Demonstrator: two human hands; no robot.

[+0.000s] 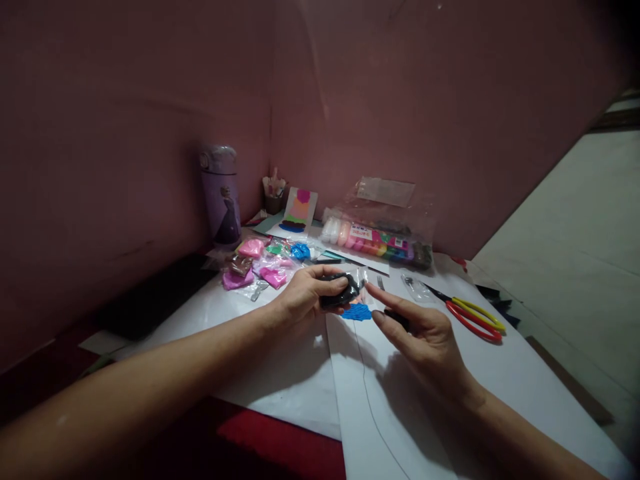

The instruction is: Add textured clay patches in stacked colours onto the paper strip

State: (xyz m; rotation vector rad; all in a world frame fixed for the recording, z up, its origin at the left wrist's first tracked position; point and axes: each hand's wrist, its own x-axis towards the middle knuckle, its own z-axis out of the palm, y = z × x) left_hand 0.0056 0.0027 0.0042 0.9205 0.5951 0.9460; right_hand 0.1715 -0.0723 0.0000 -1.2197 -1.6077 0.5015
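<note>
My left hand (307, 293) is closed around a small clear bag of black clay (341, 292), held just above the white paper (280, 363). My right hand (425, 330) hovers beside it with the forefinger and middle finger stretched toward the bag, and a small dark piece (399, 319) shows under the fingers. A flat blue clay shape (357, 311) lies on the paper right below both hands.
Small bags of pink, brown, green and blue clay (260, 263) lie at the left. A pack of coloured clay sticks (375, 233) sits by the wall. Red-and-yellow scissors (473, 317) lie at the right. A purple bottle (221, 197) and a clay picture card (300, 209) stand behind.
</note>
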